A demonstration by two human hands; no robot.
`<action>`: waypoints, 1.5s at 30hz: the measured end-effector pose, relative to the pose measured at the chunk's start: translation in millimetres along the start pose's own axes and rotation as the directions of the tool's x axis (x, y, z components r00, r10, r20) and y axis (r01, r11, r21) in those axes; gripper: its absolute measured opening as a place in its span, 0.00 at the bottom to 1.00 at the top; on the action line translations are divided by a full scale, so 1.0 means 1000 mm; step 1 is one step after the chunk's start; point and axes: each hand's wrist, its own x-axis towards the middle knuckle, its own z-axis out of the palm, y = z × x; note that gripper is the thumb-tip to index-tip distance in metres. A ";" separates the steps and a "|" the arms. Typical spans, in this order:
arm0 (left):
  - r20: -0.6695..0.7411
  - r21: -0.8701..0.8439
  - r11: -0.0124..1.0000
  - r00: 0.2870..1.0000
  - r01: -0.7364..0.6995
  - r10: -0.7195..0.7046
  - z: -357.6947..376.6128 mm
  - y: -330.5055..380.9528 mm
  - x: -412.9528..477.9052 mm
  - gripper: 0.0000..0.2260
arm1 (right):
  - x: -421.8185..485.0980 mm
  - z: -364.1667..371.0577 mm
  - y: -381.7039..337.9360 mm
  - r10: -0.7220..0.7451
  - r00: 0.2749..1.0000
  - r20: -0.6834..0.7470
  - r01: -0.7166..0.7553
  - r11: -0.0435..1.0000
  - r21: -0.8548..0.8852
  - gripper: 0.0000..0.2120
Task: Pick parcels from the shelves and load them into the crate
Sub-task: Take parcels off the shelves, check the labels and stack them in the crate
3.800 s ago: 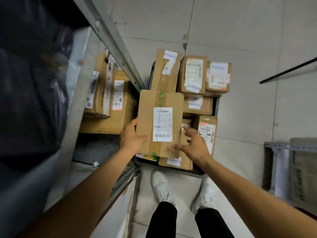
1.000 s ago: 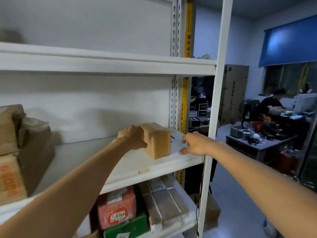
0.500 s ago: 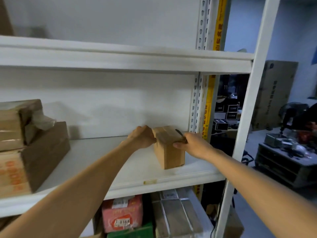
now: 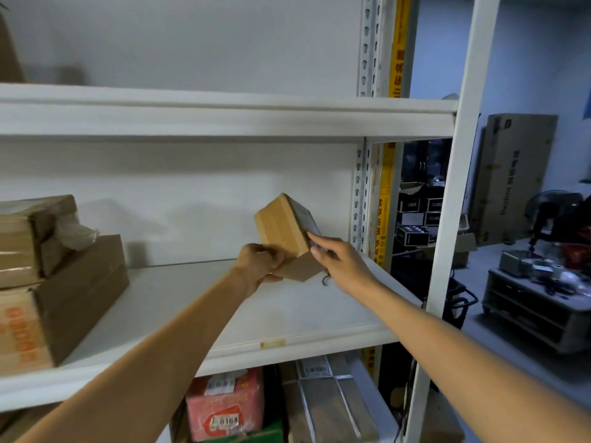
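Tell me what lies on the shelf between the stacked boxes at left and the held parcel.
Nothing: the head view shows bare white shelf between the stacked boxes and the parcel gripped by the left hand.

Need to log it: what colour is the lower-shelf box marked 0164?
Pinkish red; the box shows best in the head view.

Single head-worn view, close, facing forward at the white shelf (image 4: 287,318).
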 end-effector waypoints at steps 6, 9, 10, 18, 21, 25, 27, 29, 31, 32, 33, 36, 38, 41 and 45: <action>0.023 -0.174 0.983 0.998 -0.058 0.063 -0.015 -0.004 -0.005 0.19 | 0.008 0.012 -0.013 0.048 0.971 -0.236 -0.038 0.998 0.044 0.28; 0.077 -0.223 0.970 0.990 -0.096 0.116 -0.025 -0.007 -0.008 0.17 | 0.010 0.014 -0.012 0.233 0.963 -0.134 -0.214 0.967 0.141 0.24; 0.084 -0.217 0.970 0.988 -0.111 0.132 -0.028 -0.007 -0.009 0.17 | 0.009 0.015 -0.009 0.240 0.963 -0.123 -0.212 0.955 0.205 0.22; 0.114 0.008 0.976 0.970 -0.216 0.214 -0.032 -0.007 -0.009 0.24 | 0.002 0.018 -0.003 0.136 0.968 -0.211 -0.113 0.987 0.116 0.28; 0.126 -0.069 0.976 0.968 -0.208 0.215 -0.034 -0.008 -0.007 0.26 | 0.003 0.015 -0.002 0.088 0.978 -0.191 -0.068 0.992 0.108 0.29; 0.169 -0.056 0.972 0.957 -0.230 0.236 -0.038 -0.012 -0.006 0.30 | 0.004 0.017 -0.002 0.082 0.977 -0.197 -0.063 0.993 0.104 0.35; 0.178 -0.062 0.973 0.957 -0.223 0.230 -0.039 -0.013 -0.006 0.29 | 0.003 0.019 -0.002 0.073 0.976 -0.205 -0.059 0.995 0.075 0.35; 0.197 -0.081 0.976 0.957 -0.201 0.213 -0.038 -0.013 -0.005 0.28 | 0.001 0.020 -0.001 0.077 0.972 -0.221 -0.067 0.996 0.055 0.31; 0.211 -0.096 0.975 0.953 -0.203 0.219 -0.033 -0.013 -0.005 0.28 | -0.003 0.019 -0.003 0.073 0.968 -0.241 -0.068 0.997 0.029 0.27; 0.217 -0.108 0.973 0.950 -0.205 0.224 -0.028 -0.013 -0.004 0.28 | -0.006 0.018 -0.004 0.065 0.964 -0.258 -0.063 0.998 0.017 0.27; 0.229 -0.119 0.971 0.946 -0.206 0.229 -0.023 -0.014 -0.002 0.28 | -0.008 0.016 -0.004 0.066 0.958 -0.278 -0.064 0.998 0.013 0.27; 0.313 -0.120 0.968 0.917 -0.221 0.248 -0.010 -0.018 -0.006 0.24 | -0.025 0.011 -0.004 0.097 0.928 -0.360 -0.107 0.994 -0.005 0.29; 0.415 -0.134 0.960 0.866 -0.244 0.278 -0.002 -0.019 -0.009 0.20 | -0.041 0.008 -0.008 0.111 0.901 -0.419 -0.147 0.988 -0.054 0.31; 0.517 -0.206 0.937 0.782 -0.283 0.350 0.012 -0.015 -0.018 0.20 | -0.067 0.007 -0.019 0.115 0.834 -0.539 -0.176 0.982 -0.062 0.34; 0.621 -0.276 0.938 0.706 -0.210 0.341 0.028 -0.029 -0.051 0.19 | -0.120 0.014 -0.039 0.157 0.697 -0.700 -0.305 0.948 -0.091 0.32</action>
